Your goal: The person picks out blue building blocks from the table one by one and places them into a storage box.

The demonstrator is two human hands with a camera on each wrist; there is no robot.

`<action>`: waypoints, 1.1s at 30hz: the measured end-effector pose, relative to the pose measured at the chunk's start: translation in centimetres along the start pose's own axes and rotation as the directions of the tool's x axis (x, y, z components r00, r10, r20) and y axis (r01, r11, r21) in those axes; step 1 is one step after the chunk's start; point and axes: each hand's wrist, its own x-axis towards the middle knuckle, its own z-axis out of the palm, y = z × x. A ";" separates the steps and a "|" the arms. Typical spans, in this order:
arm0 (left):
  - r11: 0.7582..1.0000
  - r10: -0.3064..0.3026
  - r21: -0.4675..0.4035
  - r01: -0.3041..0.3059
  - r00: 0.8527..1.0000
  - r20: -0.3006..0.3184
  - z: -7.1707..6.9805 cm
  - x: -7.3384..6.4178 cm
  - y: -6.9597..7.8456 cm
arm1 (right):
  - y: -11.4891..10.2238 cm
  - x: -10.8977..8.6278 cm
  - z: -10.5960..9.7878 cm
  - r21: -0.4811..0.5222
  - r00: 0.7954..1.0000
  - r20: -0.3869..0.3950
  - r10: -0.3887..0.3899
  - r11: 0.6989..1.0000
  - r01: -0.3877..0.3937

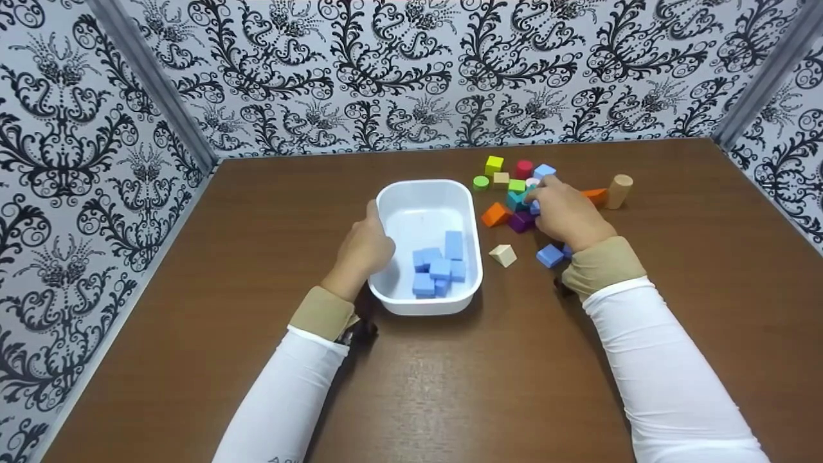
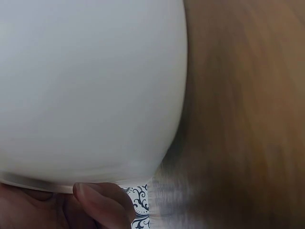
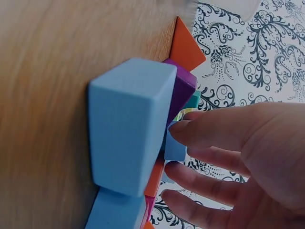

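My left hand (image 1: 365, 249) grips the left rim of a white plastic tub (image 1: 425, 308). Its curled fingers (image 2: 107, 205) show at the rim in the left wrist view. Inside the tub lie several light blue wooden blocks (image 1: 454, 245). Over the pile of colored blocks at the right, my right hand (image 1: 569, 212) reaches down with fingers spread and slightly bent. In the right wrist view its thumb (image 3: 200, 129) overlaps a small blue block (image 3: 175, 148); I see no firm grip on it. A larger blue block (image 3: 126, 129) stands nearer that wrist camera.
Around the right hand are an orange block (image 1: 496, 215), a purple block (image 1: 521, 222), a yellow cube (image 1: 494, 165), a red cylinder (image 1: 524, 169) and a wooden cylinder (image 1: 619, 191). A pale triangular block (image 1: 503, 255) lies between tub and pile. Patterned walls (image 1: 424, 77) border the brown table (image 1: 270, 218).
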 end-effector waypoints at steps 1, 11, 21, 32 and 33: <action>1.000 0.000 -0.001 0.000 1.000 -0.001 0.0 0.0 0.0 | 0.0 0.0 0.0 0.003 1.000 -0.004 0.005 1.000 -0.005; 1.000 -0.025 -0.009 0.025 1.000 0.003 0.1 0.1 0.2 | 0.2 0.0 -0.4 0.020 0.999 0.031 0.036 0.999 -0.037; 1.000 -0.021 -0.017 0.021 1.000 0.005 0.1 0.0 0.2 | 1.5 -0.6 -2.5 0.090 0.996 0.063 0.060 0.994 -0.066; 0.999 -0.020 -0.026 0.021 1.000 0.006 0.0 0.0 0.2 | 1.3 -1.4 -4.2 0.133 0.994 0.066 0.084 0.987 -0.092; 0.999 -0.022 -0.028 0.022 1.000 0.007 0.0 0.0 0.2 | 1.2 -1.4 -4.3 0.127 0.995 0.066 0.079 0.988 -0.086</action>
